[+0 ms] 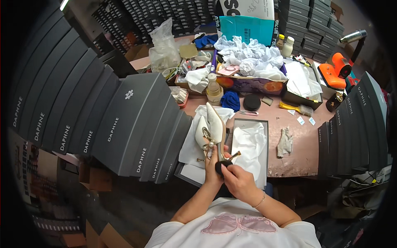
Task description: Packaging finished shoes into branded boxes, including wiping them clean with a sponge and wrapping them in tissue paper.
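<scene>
Left hand (211, 162) closed around the heel end of a white pointed high-heeled shoe (214, 126), held up over the near edge of the pink table (298, 142), toe aimed far, sole side turned to the right, thin gold heel (232, 156) sticking out rightward. Right hand (236, 178) pinched shut on a small black pad (223, 166), pressed against the shoe just below the heel. Second white shoe apparently tucked behind the first on the left; hard to separate the two. Just right of the hands, an open shoe box (249, 145) lined with white tissue paper, empty of shoes. Left of the hands, a slanting row of dark grey shoe boxes (136, 124); another row standing on the right (355, 128). Farther off, a blue cloth (230, 100), a round black tin (252, 102), a grey rag (285, 142) and a heap of crumpled white paper (252, 58). Judged from this: wiping or polishing around the heel and sole in hand, boxing not yet begun. Next move likely to need a steady grip with the left hand, short rubbing strokes with the pad, then a turn of the shoe to reach the untouched side.
</scene>
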Demonstrator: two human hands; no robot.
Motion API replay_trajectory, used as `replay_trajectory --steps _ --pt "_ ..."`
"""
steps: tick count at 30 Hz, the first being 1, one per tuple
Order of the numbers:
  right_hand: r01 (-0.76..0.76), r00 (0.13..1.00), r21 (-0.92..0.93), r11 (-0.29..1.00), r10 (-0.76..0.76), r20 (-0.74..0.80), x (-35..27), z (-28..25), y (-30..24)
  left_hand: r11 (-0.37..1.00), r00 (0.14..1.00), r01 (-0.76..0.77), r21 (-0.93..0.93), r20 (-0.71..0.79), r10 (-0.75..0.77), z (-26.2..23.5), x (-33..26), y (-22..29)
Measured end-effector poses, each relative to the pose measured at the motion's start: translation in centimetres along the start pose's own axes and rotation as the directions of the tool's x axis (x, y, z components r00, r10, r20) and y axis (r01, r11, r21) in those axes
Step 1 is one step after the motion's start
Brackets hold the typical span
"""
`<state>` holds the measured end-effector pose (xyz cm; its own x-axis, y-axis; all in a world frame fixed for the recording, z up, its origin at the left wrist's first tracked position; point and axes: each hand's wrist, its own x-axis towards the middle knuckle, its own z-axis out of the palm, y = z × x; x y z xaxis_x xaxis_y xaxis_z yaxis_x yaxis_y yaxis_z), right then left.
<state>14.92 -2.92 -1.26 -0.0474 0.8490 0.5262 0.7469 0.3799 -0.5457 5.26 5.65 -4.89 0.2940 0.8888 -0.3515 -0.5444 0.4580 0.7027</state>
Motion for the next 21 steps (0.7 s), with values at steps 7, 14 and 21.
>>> replay_trajectory --steps 7,14,21 --pt "0.043 0.992 0.066 0.997 -0.034 -0.123 2.5 -1.4 -1.9 0.994 0.994 -0.091 -0.066 0.052 0.095 0.7 -2.5 1.0" --pt "-0.159 0.986 0.208 0.965 0.143 0.089 -3.9 -1.0 -1.9 0.931 0.965 0.086 -0.354 0.262 0.011 -1.4 -1.2 3.3" --pt "-0.061 0.987 0.279 0.958 0.099 -0.124 -2.8 -4.7 -2.2 0.794 0.910 0.349 -0.497 0.384 -0.159 -2.0 -1.6 2.3"
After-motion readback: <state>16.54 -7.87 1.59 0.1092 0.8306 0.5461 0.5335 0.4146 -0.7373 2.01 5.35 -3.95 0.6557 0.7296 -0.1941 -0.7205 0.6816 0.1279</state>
